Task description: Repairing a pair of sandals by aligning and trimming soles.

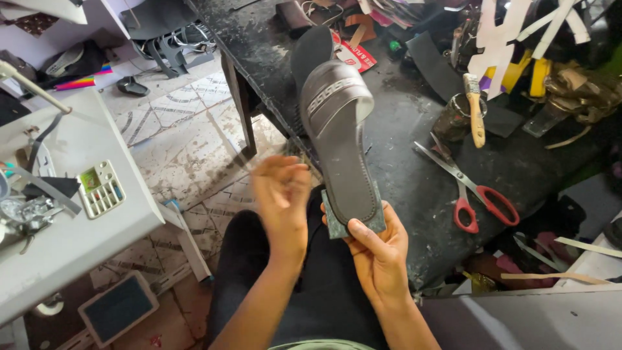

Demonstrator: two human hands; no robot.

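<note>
Stretching beyond the fingers, the dark counter (414, 175) is stained black, and its far end is buried under scraps too jumbled to sort out. A white counter (71, 227) lies well left of the fingers, cut off by the frame. The sandal (340, 139), a dark grey slide with a broad strap patterned in relief, rises upward from the right hand (379, 249); its heel sits on a small greenish square pad, pinched between thumb and fingers (363, 234). The left hand (282, 194) hovers just beside the heel, blurred, fingers loosely curled and holding nothing. Red-handled scissors (476, 194) lie right of the fingers, a brush (476, 110) beyond them.
</note>
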